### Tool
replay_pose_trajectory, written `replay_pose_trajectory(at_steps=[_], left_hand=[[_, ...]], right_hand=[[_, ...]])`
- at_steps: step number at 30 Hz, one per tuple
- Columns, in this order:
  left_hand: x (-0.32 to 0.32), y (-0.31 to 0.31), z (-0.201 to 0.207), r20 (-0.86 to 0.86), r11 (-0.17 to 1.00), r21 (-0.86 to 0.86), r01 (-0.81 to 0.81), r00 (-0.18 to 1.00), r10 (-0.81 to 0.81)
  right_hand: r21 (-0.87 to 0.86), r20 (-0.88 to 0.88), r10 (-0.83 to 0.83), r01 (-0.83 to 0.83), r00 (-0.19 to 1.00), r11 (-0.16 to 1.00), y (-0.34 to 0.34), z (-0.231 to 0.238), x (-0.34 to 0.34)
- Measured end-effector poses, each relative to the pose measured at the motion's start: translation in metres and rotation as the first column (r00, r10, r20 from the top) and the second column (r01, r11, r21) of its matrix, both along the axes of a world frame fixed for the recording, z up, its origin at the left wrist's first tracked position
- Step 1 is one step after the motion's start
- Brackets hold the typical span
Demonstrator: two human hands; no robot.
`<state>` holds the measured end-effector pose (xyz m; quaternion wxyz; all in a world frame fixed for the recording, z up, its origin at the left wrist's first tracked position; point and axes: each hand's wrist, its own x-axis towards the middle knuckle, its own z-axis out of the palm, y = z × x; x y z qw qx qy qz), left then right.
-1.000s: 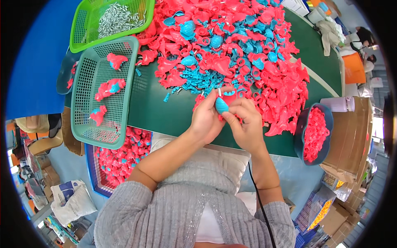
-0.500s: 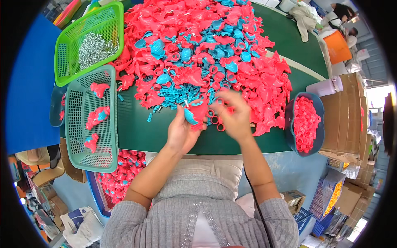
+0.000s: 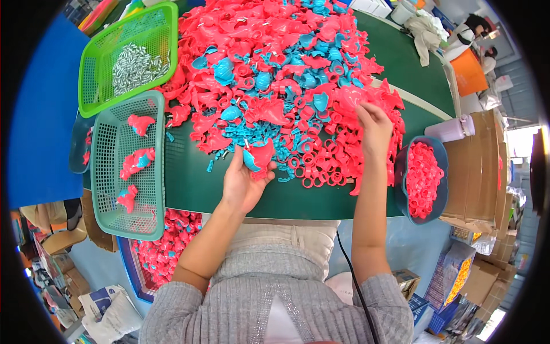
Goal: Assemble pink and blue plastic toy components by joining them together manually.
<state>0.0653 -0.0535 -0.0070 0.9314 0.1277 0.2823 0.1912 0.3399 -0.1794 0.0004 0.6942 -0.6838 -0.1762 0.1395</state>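
My left hand (image 3: 245, 186) holds a glossy red plastic shell piece (image 3: 262, 155) with a blue part along its left side, just above the table's near edge. A small silvery pin sticks up at its top. To the right, my right hand (image 3: 376, 127) has reached over the heap, its fingertips pinched at the edge of another red plastic shell (image 3: 348, 98). The heap of red shells (image 3: 229, 31) covers much of the table, with blue shell parts (image 3: 223, 71), small blue pieces (image 3: 258, 133) and red rings (image 3: 321, 172) among them.
On the left stand a green basket (image 3: 87, 86) of silvery pins and a teal basket (image 3: 103, 189) with a few red-and-blue assembled pieces. A dark bowl (image 3: 440, 200) of red rings, a lilac bottle (image 3: 450, 129) and cardboard boxes (image 3: 472, 166) are at right. Below left sits a filled crate (image 3: 129, 269).
My right hand has moved away from the left, out to the right and farther over the heap. My left hand, still holding its red shell piece, has shifted slightly left.
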Motion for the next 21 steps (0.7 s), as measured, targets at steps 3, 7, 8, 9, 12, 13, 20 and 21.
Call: replay_pose_trajectory(at_steps=[3,7,8,9,12,13,20,21], left_hand=[[0.005,0.007,0.0,0.049,0.999,-0.026,0.038,0.998,-0.037],[0.029,0.002,0.017,0.127,0.993,-0.016,0.117,0.985,-0.114],[0.034,0.001,0.025,0.12,0.988,-0.033,0.152,0.982,-0.147],[0.033,-0.003,0.024,0.116,0.988,-0.037,0.15,0.983,-0.144],[0.037,-0.008,0.029,0.152,0.991,-0.016,0.132,0.98,-0.128],[0.036,-0.009,0.03,0.15,0.992,-0.016,0.124,0.981,-0.121],[0.024,-0.011,0.026,0.034,0.987,0.159,0.03,0.999,-0.036],[0.022,-0.011,0.027,0.029,0.988,0.152,0.006,1.0,-0.01]], right_hand=[[0.186,-0.177,0.151,-0.118,0.973,0.975,-0.015,0.013,-0.034],[0.195,-0.228,0.477,-0.44,0.849,0.877,-0.012,0.033,-0.082],[0.144,-0.203,0.528,-0.508,0.825,0.849,-0.01,0.035,-0.087],[0.143,-0.209,0.529,-0.509,0.823,0.849,-0.008,0.032,-0.092],[-0.26,0.322,0.429,-0.357,0.844,0.897,-0.001,0.034,-0.103],[-0.259,0.321,0.435,-0.364,0.841,0.895,0.002,0.037,-0.11],[-0.284,0.523,0.418,-0.311,0.743,0.907,0.015,0.038,-0.135],[-0.261,0.567,0.401,-0.305,0.72,0.916,0.015,0.039,-0.137]])
